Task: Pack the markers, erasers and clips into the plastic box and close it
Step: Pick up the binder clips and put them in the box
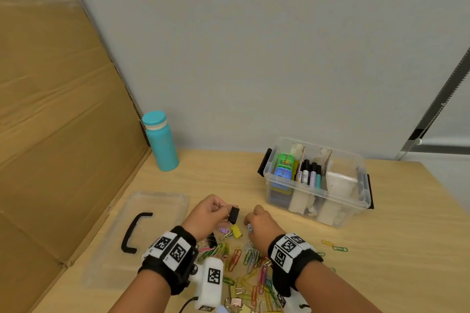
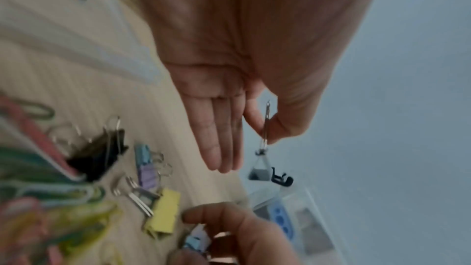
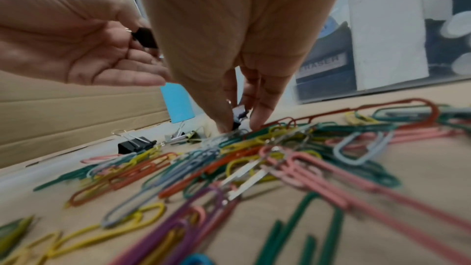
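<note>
One black binder clip (image 1: 233, 214) was pinched by its wire handle in the left hand (image 1: 208, 213), while a pale blue binder clip (image 2: 197, 239) was gripped by the right hand (image 1: 262, 223); either could have slipped before the plastic box (image 1: 315, 201) was reached.

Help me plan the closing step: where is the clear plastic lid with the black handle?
In the head view the clear plastic lid with the black handle lies flat on the wooden table, left of both hands, beside the brown cardboard sheet.
</note>
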The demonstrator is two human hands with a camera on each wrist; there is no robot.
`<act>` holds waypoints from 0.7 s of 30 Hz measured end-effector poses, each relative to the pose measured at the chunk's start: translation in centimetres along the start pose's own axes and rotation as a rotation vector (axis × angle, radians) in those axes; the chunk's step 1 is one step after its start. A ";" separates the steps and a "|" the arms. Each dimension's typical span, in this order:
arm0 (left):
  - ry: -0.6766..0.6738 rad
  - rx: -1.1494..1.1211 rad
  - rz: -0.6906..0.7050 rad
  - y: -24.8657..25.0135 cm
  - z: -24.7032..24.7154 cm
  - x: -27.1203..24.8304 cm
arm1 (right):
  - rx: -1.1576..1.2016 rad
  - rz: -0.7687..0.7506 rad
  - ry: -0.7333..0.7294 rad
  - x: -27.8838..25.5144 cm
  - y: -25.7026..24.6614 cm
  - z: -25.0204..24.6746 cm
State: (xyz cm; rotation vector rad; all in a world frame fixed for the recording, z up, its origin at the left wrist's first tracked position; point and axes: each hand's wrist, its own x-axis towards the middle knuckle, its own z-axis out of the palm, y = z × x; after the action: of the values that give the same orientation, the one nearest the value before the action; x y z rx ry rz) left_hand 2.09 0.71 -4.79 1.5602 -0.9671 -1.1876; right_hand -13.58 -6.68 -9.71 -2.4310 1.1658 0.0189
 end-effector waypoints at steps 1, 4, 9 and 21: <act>0.004 -0.126 -0.026 0.3 0.1 -0.1 | 0.029 0.005 -0.002 -0.1 0.0 0.0; 0.103 -0.306 -0.081 1.3 0.5 -0.2 | 0.139 0.025 0.011 -0.5 0.2 -0.5; 0.137 0.074 -0.112 1.2 0.4 0.9 | 0.514 0.127 0.150 -1.7 2.1 -1.5; -0.155 1.213 0.000 -1.6 2.7 2.0 | 0.772 0.187 0.208 -5.9 4.1 -4.9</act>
State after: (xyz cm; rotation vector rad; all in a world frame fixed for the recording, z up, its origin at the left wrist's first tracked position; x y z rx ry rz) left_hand -0.02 -1.28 -7.09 2.3624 -1.9947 -0.6890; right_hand -21.28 -6.51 -5.67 -1.6661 1.1939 -0.5361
